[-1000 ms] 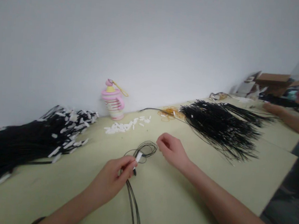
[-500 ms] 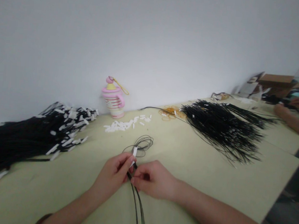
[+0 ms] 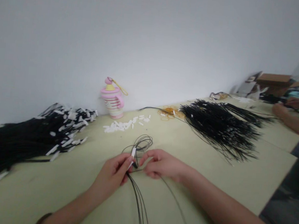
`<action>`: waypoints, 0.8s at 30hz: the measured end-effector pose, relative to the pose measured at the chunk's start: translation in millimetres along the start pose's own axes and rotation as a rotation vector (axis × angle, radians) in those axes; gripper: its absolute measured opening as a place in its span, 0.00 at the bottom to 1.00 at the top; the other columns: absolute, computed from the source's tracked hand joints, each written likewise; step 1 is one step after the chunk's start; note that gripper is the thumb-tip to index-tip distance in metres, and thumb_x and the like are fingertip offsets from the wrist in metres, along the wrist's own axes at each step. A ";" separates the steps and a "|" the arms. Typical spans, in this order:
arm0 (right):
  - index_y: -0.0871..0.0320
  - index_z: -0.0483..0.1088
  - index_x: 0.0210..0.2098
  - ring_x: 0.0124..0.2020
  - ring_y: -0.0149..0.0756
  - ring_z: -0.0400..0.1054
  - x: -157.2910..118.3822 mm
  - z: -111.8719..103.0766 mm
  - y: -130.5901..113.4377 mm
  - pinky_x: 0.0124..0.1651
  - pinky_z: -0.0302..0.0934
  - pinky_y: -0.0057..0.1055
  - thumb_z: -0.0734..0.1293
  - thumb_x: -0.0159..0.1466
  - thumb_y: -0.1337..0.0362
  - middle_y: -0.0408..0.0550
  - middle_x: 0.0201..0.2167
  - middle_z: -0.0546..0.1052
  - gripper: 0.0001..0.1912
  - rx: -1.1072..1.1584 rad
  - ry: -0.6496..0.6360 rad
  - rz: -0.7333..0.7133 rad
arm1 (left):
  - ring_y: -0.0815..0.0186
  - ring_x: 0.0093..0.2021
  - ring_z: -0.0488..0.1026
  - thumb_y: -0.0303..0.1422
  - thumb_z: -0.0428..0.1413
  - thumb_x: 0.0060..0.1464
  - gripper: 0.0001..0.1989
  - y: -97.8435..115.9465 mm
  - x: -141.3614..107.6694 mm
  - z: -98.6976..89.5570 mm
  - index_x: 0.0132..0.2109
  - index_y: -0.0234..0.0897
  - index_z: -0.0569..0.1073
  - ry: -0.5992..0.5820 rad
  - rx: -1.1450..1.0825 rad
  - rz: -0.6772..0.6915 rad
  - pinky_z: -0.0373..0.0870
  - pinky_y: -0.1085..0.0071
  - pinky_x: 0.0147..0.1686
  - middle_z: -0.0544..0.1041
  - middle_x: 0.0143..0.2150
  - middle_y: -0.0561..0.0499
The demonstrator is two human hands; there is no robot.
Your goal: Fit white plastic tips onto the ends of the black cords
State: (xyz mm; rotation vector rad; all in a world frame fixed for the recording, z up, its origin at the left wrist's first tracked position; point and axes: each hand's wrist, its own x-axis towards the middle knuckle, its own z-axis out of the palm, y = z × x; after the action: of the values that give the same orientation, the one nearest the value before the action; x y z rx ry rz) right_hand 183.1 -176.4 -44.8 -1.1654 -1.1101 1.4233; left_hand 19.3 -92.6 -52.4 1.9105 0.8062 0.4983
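The left hand [image 3: 112, 171] is closed in a tight pinch, with the thumb pressing on the fingers. The right hand [image 3: 163, 165] is curved and reaches toward it; the two seem almost touching, but the view is a little blurred. Both forearms [image 3: 224, 209] angle inward.
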 end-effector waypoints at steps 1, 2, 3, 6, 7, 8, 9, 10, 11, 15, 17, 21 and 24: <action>0.60 0.68 0.30 0.11 0.21 0.48 -2.3 -5.0 -6.2 0.15 0.42 0.19 0.62 0.48 0.72 0.34 0.11 0.61 0.08 0.070 0.024 -0.024 | 0.74 0.15 0.61 0.45 0.48 0.55 0.16 -0.3 0.5 -0.4 0.31 0.35 0.68 0.004 -0.016 -0.010 0.53 0.79 0.15 0.65 0.22 0.58; 0.61 0.67 0.30 0.12 0.20 0.47 -4.8 -10.9 -12.6 0.15 0.41 0.19 0.63 0.49 0.70 0.34 0.12 0.62 0.07 0.136 0.054 -0.055 | 0.75 0.15 0.60 0.44 0.49 0.55 0.16 -0.7 1.1 -0.9 0.31 0.35 0.68 0.008 -0.035 -0.022 0.53 0.80 0.15 0.65 0.22 0.58; 0.61 0.67 0.29 0.12 0.20 0.47 -7.5 -17.8 -19.0 0.16 0.41 0.19 0.64 0.50 0.69 0.35 0.13 0.62 0.06 0.197 0.100 -0.100 | 0.75 0.15 0.60 0.44 0.49 0.55 0.16 -1.2 1.7 -1.2 0.31 0.35 0.68 0.013 -0.060 -0.036 0.52 0.80 0.15 0.64 0.22 0.59; 0.59 0.66 0.30 0.15 0.21 0.51 -15.4 -42.7 -36.0 0.18 0.47 0.19 0.62 0.54 0.64 0.39 0.19 0.67 0.05 0.349 0.309 -0.280 | 0.76 0.15 0.59 0.44 0.50 0.54 0.16 -2.3 3.8 -1.8 0.31 0.34 0.68 0.017 -0.131 -0.060 0.51 0.80 0.15 0.64 0.21 0.59; 0.59 0.66 0.29 0.16 0.21 0.53 -17.6 -51.5 -40.4 0.18 0.49 0.20 0.60 0.55 0.64 0.40 0.21 0.69 0.06 0.382 0.384 -0.342 | 0.76 0.15 0.58 0.44 0.51 0.54 0.16 -2.5 4.3 -1.8 0.31 0.34 0.68 0.015 -0.146 -0.060 0.51 0.81 0.15 0.64 0.21 0.59; 0.58 0.66 0.29 0.17 0.22 0.56 -19.6 -60.2 -43.8 0.19 0.51 0.20 0.60 0.56 0.64 0.41 0.23 0.71 0.06 0.402 0.458 -0.395 | 0.76 0.15 0.58 0.44 0.51 0.53 0.16 -2.4 4.6 -1.9 0.30 0.34 0.69 0.016 -0.155 -0.057 0.51 0.81 0.15 0.64 0.21 0.58; 0.58 0.66 0.30 0.18 0.22 0.58 -21.1 -68.3 -46.3 0.20 0.52 0.20 0.60 0.56 0.64 0.41 0.24 0.71 0.05 0.409 0.529 -0.444 | 0.76 0.15 0.58 0.44 0.51 0.53 0.16 -2.2 4.8 -1.9 0.30 0.34 0.69 0.018 -0.159 -0.055 0.51 0.81 0.15 0.64 0.22 0.58; 0.58 0.66 0.31 0.19 0.22 0.59 -22.1 -75.7 -47.9 0.20 0.53 0.19 0.60 0.56 0.64 0.41 0.25 0.72 0.05 0.405 0.595 -0.489 | 0.76 0.15 0.58 0.44 0.52 0.53 0.16 -2.0 4.8 -1.9 0.29 0.34 0.69 0.022 -0.161 -0.055 0.51 0.81 0.15 0.65 0.22 0.58; 0.57 0.66 0.31 0.20 0.22 0.60 -22.6 -82.0 -48.4 0.21 0.53 0.19 0.61 0.56 0.64 0.41 0.26 0.72 0.05 0.391 0.654 -0.526 | 0.76 0.15 0.58 0.44 0.52 0.52 0.16 -1.7 4.7 -2.0 0.29 0.34 0.69 0.026 -0.165 -0.058 0.51 0.81 0.15 0.65 0.22 0.58; 0.57 0.68 0.33 0.19 0.22 0.58 -17.9 -91.2 -41.5 0.21 0.52 0.19 0.66 0.55 0.58 0.38 0.22 0.68 0.10 0.207 0.807 -0.605 | 0.77 0.15 0.58 0.45 0.53 0.52 0.16 -2.1 4.2 -2.5 0.30 0.34 0.69 0.039 -0.172 -0.073 0.50 0.81 0.14 0.65 0.22 0.58; 0.58 0.70 0.32 0.18 0.23 0.55 -12.6 -83.9 -34.0 0.20 0.50 0.21 0.66 0.55 0.57 0.38 0.18 0.65 0.10 0.037 0.823 -0.610 | 0.77 0.16 0.58 0.45 0.53 0.52 0.16 -3.0 4.4 -2.7 0.32 0.33 0.69 0.034 -0.179 -0.076 0.50 0.81 0.15 0.66 0.23 0.58; 0.58 0.72 0.27 0.24 0.27 0.59 -2.9 -49.6 -14.9 0.27 0.53 0.24 0.67 0.56 0.63 0.43 0.23 0.70 0.05 -0.383 0.632 -0.594 | 0.78 0.16 0.56 0.44 0.53 0.52 0.16 -3.8 5.5 -2.5 0.32 0.33 0.69 0.029 -0.228 -0.092 0.48 0.82 0.15 0.64 0.22 0.58; 0.59 0.72 0.23 0.24 0.27 0.60 1.4 -20.5 0.0 0.30 0.52 0.24 0.66 0.56 0.68 0.41 0.20 0.69 0.06 -0.637 0.378 -0.563 | 0.78 0.16 0.55 0.44 0.53 0.52 0.16 -3.4 6.3 -2.6 0.32 0.32 0.69 0.022 -0.256 -0.101 0.47 0.82 0.15 0.62 0.21 0.59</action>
State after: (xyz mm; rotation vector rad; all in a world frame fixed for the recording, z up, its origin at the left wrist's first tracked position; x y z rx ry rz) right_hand 203.2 -173.5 -47.8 -1.3314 -1.5043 0.3953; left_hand 21.0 -85.4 -54.3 1.6237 0.8077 0.5345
